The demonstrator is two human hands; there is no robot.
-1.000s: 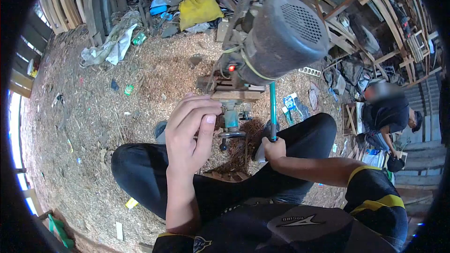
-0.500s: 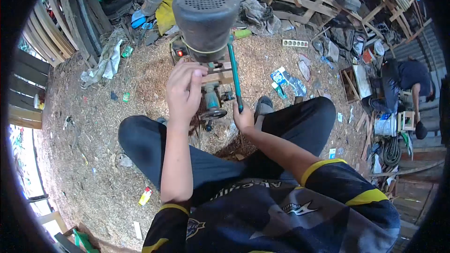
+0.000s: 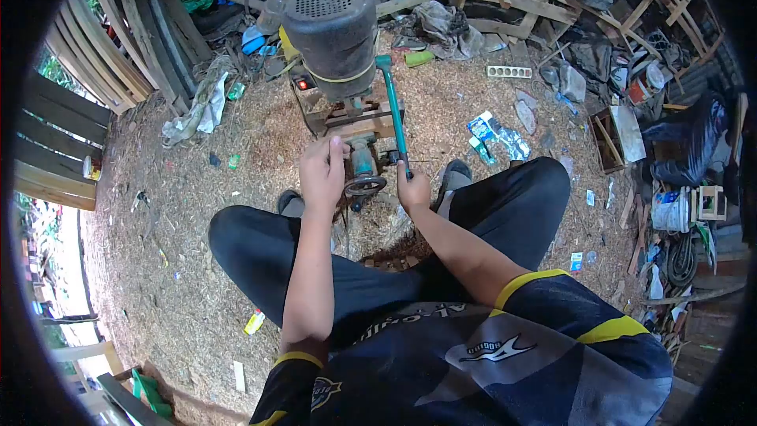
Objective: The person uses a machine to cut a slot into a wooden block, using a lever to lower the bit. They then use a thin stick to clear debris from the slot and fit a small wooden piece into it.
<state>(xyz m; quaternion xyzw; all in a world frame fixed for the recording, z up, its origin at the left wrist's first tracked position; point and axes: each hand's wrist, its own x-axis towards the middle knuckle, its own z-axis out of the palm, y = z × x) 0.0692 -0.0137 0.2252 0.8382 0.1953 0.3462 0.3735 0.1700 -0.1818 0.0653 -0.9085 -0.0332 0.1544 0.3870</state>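
Note:
Between my knees stands a mortising machine with a dark, vented motor housing (image 3: 330, 28) on top. My right hand (image 3: 413, 191) is wrapped round the black grip at the lower end of its green lever (image 3: 393, 110). My left hand (image 3: 322, 173) is raised left of the handwheel (image 3: 365, 184), thumb up and apart from the bent fingers, which are partly hidden from above. Its fingertips are right at the left end of a wooden piece (image 3: 377, 128) lying across the machine under the motor. A red light (image 3: 302, 84) glows on the machine's left side.
Wood chips cover the ground (image 3: 173, 252). A white power strip (image 3: 509, 72) and blue-white packaging (image 3: 497, 138) lie to the right. Curved planks (image 3: 150, 24) lean at the upper left. At the right edge, another person's legs (image 3: 698, 142) show near a white bucket (image 3: 670, 211).
My left hand has lowered, its fingers now more bent. My right hand stays on the lever, whose grip sits slightly higher in view. The other person's upper body has left the view.

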